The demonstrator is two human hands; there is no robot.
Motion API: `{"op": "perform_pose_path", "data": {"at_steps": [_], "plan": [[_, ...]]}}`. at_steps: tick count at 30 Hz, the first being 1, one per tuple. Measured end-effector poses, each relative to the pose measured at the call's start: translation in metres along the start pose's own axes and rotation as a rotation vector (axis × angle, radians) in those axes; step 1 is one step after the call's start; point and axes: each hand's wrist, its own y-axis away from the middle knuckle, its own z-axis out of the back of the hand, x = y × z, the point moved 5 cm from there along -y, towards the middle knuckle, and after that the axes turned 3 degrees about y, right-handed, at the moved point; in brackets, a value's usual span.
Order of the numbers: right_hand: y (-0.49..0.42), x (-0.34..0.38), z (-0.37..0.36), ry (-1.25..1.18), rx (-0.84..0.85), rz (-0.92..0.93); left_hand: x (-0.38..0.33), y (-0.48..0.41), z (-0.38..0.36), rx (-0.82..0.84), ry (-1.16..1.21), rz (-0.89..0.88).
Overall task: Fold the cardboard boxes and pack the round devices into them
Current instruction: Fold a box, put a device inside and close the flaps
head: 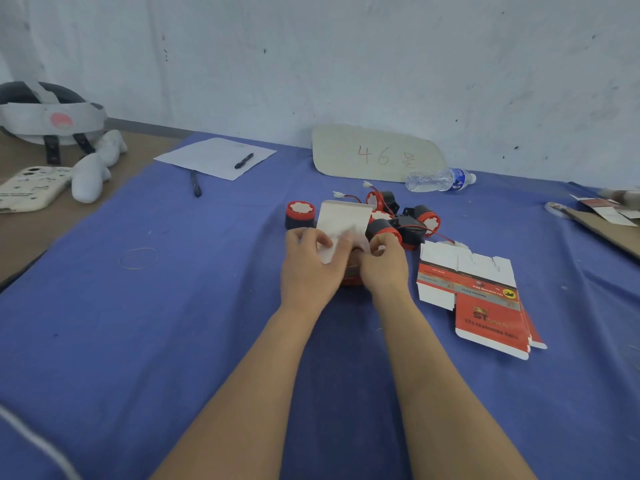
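Note:
Both hands hold a red-and-white cardboard box (341, 220) in the middle of the blue table, its white flap standing up toward the wall. My left hand (310, 268) grips the box's left side, thumb on a white flap. My right hand (382, 263) pinches a flap on the right side. The box's red body is mostly hidden under the hands. One round black-and-red device (300, 214) stands upright just left of the flap. Several more round devices (403, 220) with red wires lie in a heap behind my right hand. Flat unfolded boxes (481, 296) are stacked to the right.
A plastic water bottle (440, 179) lies by a card marked 46 (375, 154) at the wall. Paper with a pen (214, 157) sits at the back left. A phone (29, 188), white figures and a headset lie on the left table. Cardboard pieces (602, 220) sit at the far right.

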Motion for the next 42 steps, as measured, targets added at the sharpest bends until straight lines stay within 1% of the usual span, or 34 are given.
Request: {"op": "perform_pose_path", "data": {"at_steps": [2,3,5,7,9,10,11,12,14,16,18,20,22,24,26,27,29,31,32,35,39,42], "plan": [[0.003,0.003,0.002,0.056,-0.015,0.106,0.004,-0.002,-0.001,0.036,0.001,0.027],[0.004,0.005,0.003,0.075,0.019,0.147,0.005,-0.003,-0.001,0.043,-0.012,0.035],[0.005,0.006,0.004,0.098,0.166,0.186,0.008,-0.004,0.001,0.035,0.06,0.057],[0.004,0.004,0.01,0.083,0.329,0.18,0.008,-0.005,0.002,0.027,0.17,0.093],[0.006,0.002,0.015,0.07,0.472,0.158,0.01,-0.006,0.002,0.038,0.218,0.126],[0.007,0.001,0.016,0.063,0.517,0.15,0.01,-0.007,0.002,0.049,0.214,0.128],[0.008,0.0,0.016,0.055,0.527,0.15,0.011,-0.008,0.003,0.054,0.208,0.128],[0.007,0.0,0.016,0.044,0.501,0.162,0.012,-0.008,0.003,0.057,0.212,0.129],[0.004,0.001,0.016,0.029,0.39,0.193,0.012,-0.009,0.003,0.061,0.235,0.123],[0.003,0.0,0.015,0.013,0.273,0.172,0.011,-0.01,0.002,0.064,0.193,0.095],[0.004,0.001,0.014,-0.027,0.207,0.154,0.01,-0.01,0.001,0.079,0.157,0.082],[0.006,0.005,0.013,0.005,0.238,0.242,0.009,-0.01,0.001,0.083,0.158,0.081],[0.008,0.006,0.011,0.139,0.332,0.325,0.009,-0.009,0.002,0.079,0.17,0.093],[0.007,0.002,0.011,0.173,0.45,0.293,0.009,-0.009,0.002,0.089,0.226,0.131],[0.007,-0.004,0.01,0.119,0.561,0.202,0.008,-0.008,0.001,0.12,0.282,0.176],[0.007,-0.005,0.009,0.102,0.59,0.178,0.007,-0.006,0.0,0.14,0.274,0.173],[0.004,-0.009,0.011,0.075,0.563,0.169,0.003,-0.003,-0.003,0.189,0.165,0.085],[0.0,-0.011,0.015,0.049,0.472,0.182,0.003,0.0,-0.006,0.25,0.06,-0.037],[-0.001,-0.012,0.017,0.035,0.434,0.189,0.004,0.001,-0.007,0.274,0.007,-0.072],[-0.003,-0.014,0.019,0.015,0.368,0.221,0.006,-0.001,-0.007,0.281,-0.108,-0.074],[-0.003,-0.011,0.019,0.032,0.308,0.248,0.003,-0.003,-0.006,0.254,-0.087,-0.05],[-0.001,-0.007,0.021,0.032,0.232,0.258,0.002,-0.003,-0.005,0.216,-0.077,-0.044]]}}
